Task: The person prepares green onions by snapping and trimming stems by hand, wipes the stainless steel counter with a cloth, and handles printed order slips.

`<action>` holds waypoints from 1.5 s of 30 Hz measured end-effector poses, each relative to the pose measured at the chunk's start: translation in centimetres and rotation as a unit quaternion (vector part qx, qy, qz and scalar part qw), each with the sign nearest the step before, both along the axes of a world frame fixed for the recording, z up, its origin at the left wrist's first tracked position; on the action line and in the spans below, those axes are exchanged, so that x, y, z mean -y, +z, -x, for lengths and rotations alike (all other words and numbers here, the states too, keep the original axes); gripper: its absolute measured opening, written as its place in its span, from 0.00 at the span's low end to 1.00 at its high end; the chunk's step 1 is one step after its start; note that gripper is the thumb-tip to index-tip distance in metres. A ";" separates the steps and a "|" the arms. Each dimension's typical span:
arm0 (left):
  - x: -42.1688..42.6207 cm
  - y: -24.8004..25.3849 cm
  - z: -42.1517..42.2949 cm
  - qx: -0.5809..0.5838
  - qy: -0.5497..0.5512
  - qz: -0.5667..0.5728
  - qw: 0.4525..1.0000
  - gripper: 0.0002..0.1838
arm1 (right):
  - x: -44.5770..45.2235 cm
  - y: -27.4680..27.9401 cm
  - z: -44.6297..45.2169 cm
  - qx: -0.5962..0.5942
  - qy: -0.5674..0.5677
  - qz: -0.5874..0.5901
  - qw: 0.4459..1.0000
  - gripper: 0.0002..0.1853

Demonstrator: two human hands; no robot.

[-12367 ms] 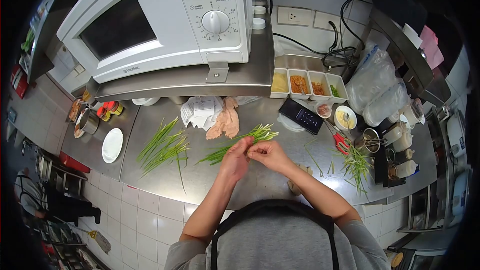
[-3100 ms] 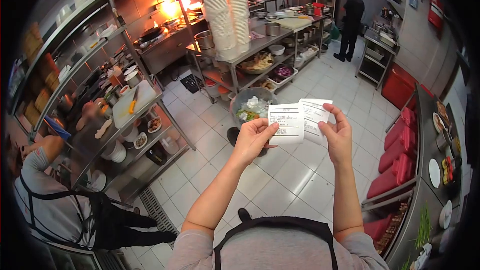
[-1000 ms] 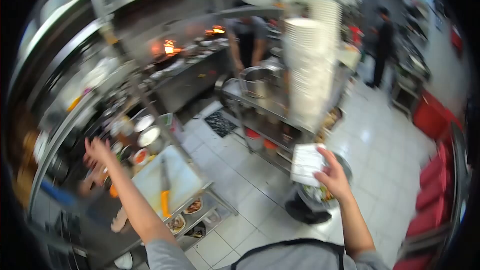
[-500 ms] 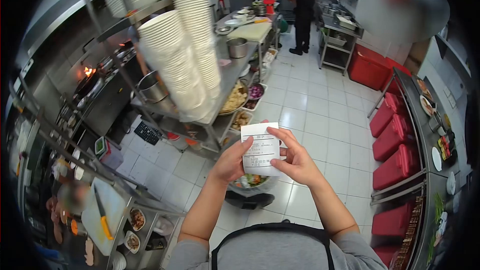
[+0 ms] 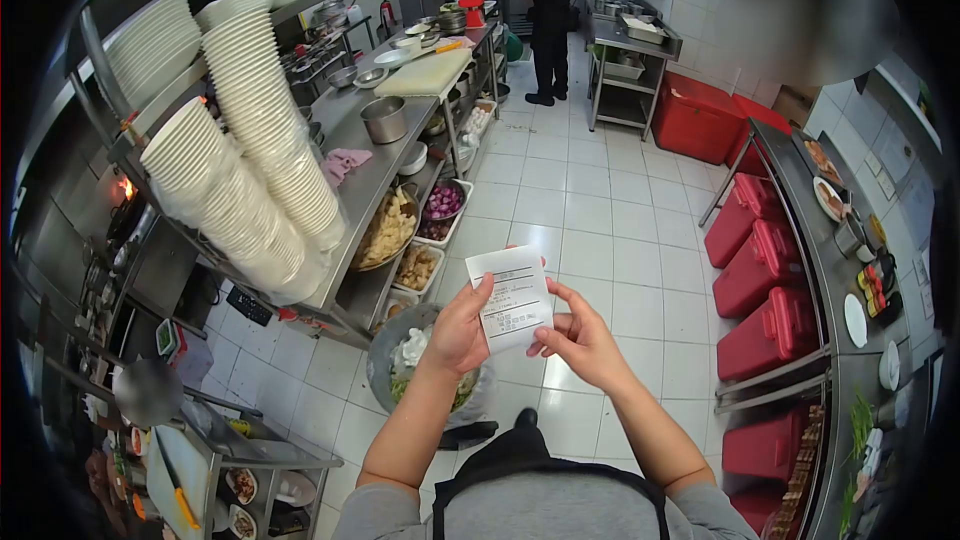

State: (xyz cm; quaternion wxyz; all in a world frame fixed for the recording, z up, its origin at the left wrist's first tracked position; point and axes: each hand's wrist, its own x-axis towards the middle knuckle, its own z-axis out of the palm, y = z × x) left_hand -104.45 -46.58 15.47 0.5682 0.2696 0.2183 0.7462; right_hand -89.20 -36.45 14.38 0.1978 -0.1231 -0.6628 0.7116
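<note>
A white printed receipt (image 5: 512, 300) is held up in front of my body. My left hand (image 5: 461, 328) grips its left edge, thumb on the front. My right hand (image 5: 580, 336) has its thumb and fingers at the lower right edge of the paper. Whether a second slip lies behind it cannot be made out. Below my left hand, a round waste bin (image 5: 381, 365) with white and green scraps stands on the tiled floor.
Left, a steel shelf (image 5: 355, 168) carries stacked white containers (image 5: 262, 120), a pot (image 5: 385, 120) and food trays. A person in black (image 5: 550, 25) stands at the far end. Red bins (image 5: 768, 332) line the right side under a steel counter (image 5: 850, 380). A knife (image 5: 176, 480) lies lower left.
My left hand, earlier stretched out left, is back on the paper. Since half a second ago the view has turned right, and the receipt is tilted slightly more.
</note>
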 end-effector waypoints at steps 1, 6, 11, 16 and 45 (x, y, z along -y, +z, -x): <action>-1.4 -1.1 0.7 0.003 0.014 0.009 1.000 0.24 | -1.1 -0.1 0.4 0.018 -0.009 -0.070 0.997 0.30; -8.3 -6.7 5.0 0.083 0.124 0.054 0.987 0.14 | -6.2 -1.8 5.2 0.077 -0.024 -0.316 0.945 0.29; -16.9 -10.6 14.2 0.051 0.259 0.127 0.956 0.09 | -16.7 -6.7 9.0 0.200 0.049 -0.344 0.916 0.28; -24.4 -9.6 23.2 -0.059 0.261 0.143 0.953 0.15 | -32.3 -21.7 -1.1 0.447 -0.079 -0.408 0.792 0.30; -64.7 9.0 77.9 -0.455 0.609 0.081 0.645 0.25 | -68.0 -21.4 35.9 0.375 -0.075 -0.090 0.920 0.25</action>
